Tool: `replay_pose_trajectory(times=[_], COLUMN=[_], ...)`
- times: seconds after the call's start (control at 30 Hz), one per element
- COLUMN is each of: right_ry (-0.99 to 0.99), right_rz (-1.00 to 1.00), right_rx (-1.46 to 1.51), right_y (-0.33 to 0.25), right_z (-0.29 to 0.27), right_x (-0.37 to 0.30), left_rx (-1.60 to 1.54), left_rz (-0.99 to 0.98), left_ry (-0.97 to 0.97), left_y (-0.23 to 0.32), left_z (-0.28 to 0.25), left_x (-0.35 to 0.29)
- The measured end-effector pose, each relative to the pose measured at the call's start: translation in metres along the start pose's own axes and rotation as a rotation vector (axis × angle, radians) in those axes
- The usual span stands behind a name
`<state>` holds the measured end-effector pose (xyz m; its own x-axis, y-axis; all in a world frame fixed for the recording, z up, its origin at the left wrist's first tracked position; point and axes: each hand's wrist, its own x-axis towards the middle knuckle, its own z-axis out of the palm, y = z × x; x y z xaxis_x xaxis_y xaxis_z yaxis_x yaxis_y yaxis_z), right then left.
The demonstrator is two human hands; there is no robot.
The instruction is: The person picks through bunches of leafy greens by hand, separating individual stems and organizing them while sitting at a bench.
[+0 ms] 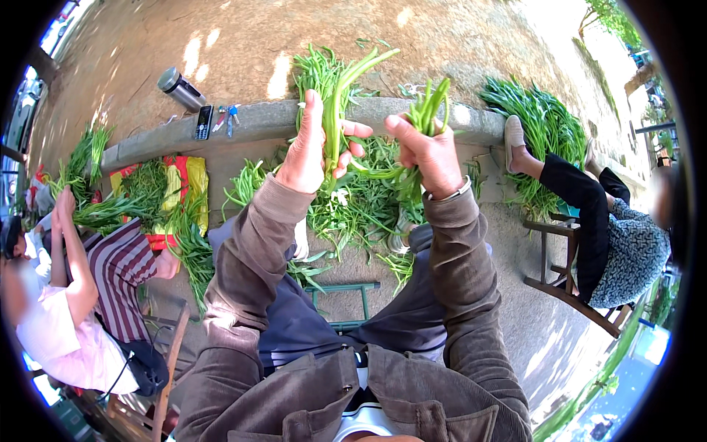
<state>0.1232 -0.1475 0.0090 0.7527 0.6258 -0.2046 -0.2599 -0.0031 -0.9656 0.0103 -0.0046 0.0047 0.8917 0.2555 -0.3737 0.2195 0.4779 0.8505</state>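
Observation:
My left hand [313, 151] is raised with its thumb pointing up, and a long pale-green stem of water spinach [336, 110] lies across its loosely curled fingers. My right hand [431, 151] is closed round a small bunch of water spinach [426, 110], its stems poking out above the fist and leaves below. Beneath both hands a loose heap of cut greens [353, 217] covers the ground between my feet. Beyond my left hand, another pile of greens [320, 70] rests on and past the low stone curb [269, 118].
A steel flask [181, 89], a keypad phone [204, 122] and keys [233, 114] are by the curb. At the left a seated person [81, 295] handles greens near a red-and-yellow sack [195, 188]. At the right another person [626, 250] sits beside a large green pile [534, 118].

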Motion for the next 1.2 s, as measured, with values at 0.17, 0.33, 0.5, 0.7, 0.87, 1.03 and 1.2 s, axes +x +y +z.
replay_pose_trajectory(times=[0.17,0.33,0.5,0.7,0.87,1.03,1.2], right_ry=[-0.050,-0.077,-0.269,-0.209,-0.133,-0.138,-0.128], right_rz=[0.021,-0.005,0.031,0.005,0.112,0.156,0.142], right_rx=[0.017,-0.016,-0.004,-0.154,-0.021,0.053,0.103], right_y=[0.000,0.000,-0.003,0.001,0.009,0.008,0.011], right_z=[0.011,0.018,0.025,0.011,0.003,0.007,0.008], right_x=[-0.001,-0.003,-0.010,0.002,0.008,0.009,0.011], left_rx=[0.044,0.030,-0.014,-0.060,-0.010,0.177,0.141], left_rz=[-0.009,-0.006,-0.020,-0.053,0.027,0.131,0.152], left_ry=[0.023,0.016,-0.072,-0.101,-0.216,-0.147,-0.052], left_y=[-0.003,-0.011,-0.012,-0.012,-0.007,-0.004,-0.009], left_z=[0.006,0.005,0.007,0.004,-0.001,0.002,-0.004], left_x=[-0.001,0.004,0.004,0.006,0.000,-0.007,-0.001])
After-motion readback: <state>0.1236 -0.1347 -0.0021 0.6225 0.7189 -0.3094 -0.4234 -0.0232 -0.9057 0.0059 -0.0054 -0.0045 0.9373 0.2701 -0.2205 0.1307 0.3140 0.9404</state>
